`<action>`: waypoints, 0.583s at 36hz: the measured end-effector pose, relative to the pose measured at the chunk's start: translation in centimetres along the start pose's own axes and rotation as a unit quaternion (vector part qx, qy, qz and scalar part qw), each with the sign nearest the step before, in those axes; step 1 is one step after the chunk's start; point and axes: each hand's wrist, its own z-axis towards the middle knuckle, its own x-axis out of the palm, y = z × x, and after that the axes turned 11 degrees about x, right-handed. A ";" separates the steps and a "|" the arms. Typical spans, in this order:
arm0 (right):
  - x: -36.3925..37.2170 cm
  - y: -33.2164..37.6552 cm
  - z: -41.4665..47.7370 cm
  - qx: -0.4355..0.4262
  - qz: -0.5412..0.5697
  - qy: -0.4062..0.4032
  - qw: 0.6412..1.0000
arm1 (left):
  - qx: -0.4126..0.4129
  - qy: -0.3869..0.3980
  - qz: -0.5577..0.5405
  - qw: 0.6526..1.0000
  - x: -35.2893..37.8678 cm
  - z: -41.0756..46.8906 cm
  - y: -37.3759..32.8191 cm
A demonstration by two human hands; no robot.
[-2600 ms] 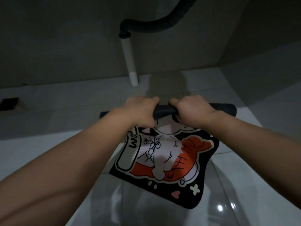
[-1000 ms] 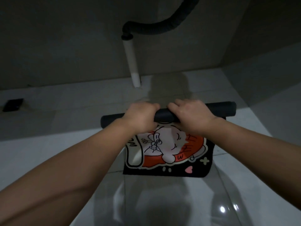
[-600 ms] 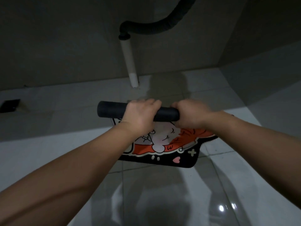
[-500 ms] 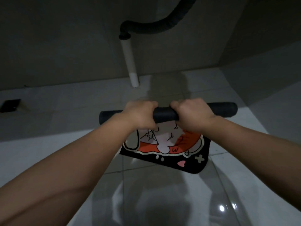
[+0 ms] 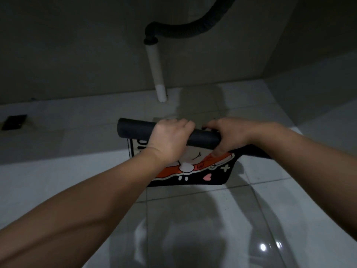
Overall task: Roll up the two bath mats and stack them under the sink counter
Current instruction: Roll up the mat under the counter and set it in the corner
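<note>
A black bath mat with an orange and white cartoon print is held above the floor, mostly rolled into a dark tube (image 5: 202, 137). Its loose printed flap (image 5: 208, 174) hangs below the roll. My left hand (image 5: 170, 139) grips the roll left of its middle. My right hand (image 5: 231, 135) grips it to the right, with the thumb underneath. The roll's left end sticks out free; its right end is hidden behind my right forearm. Only this one mat is in view.
A white drain pipe (image 5: 157, 74) with a black corrugated hose (image 5: 185, 29) drops from above to the floor ahead. Walls enclose the recess at the back and right. A dark floor drain (image 5: 14, 121) sits far left. The white floor tiles (image 5: 193, 229) are glossy.
The roll has taken up more of the mat, so the hanging flap is shorter. The roll has shifted left and tilted down to the right.
</note>
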 end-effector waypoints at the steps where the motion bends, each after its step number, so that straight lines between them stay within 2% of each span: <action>1: -0.1 0.0 0.0 0.001 0.025 0.009 1.000 | -0.003 -0.015 0.007 1.000 0.0 0.1 0.1; 3: 0.0 0.2 -0.1 0.006 0.056 0.007 0.998 | -0.011 -0.010 0.006 1.000 -0.1 0.4 0.2; 4: 0.2 0.4 -0.2 0.009 0.051 -0.006 0.999 | -0.018 0.021 0.000 1.000 -0.2 0.5 0.1; 7: 1.2 0.6 -0.3 -0.013 -0.052 -0.125 0.991 | -0.069 0.138 -0.072 0.985 -0.5 1.0 0.4; 10: 2.0 0.2 -0.5 -0.082 -0.163 -0.274 0.944 | -0.124 0.238 -0.169 0.948 -1.1 1.7 1.3; 14: 2.8 -0.3 -0.3 -0.166 -0.214 -0.424 0.864 | -0.158 0.277 -0.285 0.904 -1.9 2.0 1.8; 16: 3.2 -0.5 0.0 -0.168 -0.214 -0.443 0.854 | -0.146 0.270 -0.275 0.911 -2.0 1.9 1.6; 18: 3.4 -0.5 0.1 -0.166 -0.207 -0.441 0.857 | -0.127 0.250 -0.218 0.935 -1.9 1.8 1.3; 20: 3.3 -0.5 0.1 -0.169 -0.185 -0.403 0.881 | -0.105 0.223 -0.164 0.955 -1.7 1.4 1.0; 21: 3.0 -0.4 0.1 -0.160 -0.162 -0.354 0.907 | -0.090 0.204 -0.136 0.965 -1.5 1.1 1.0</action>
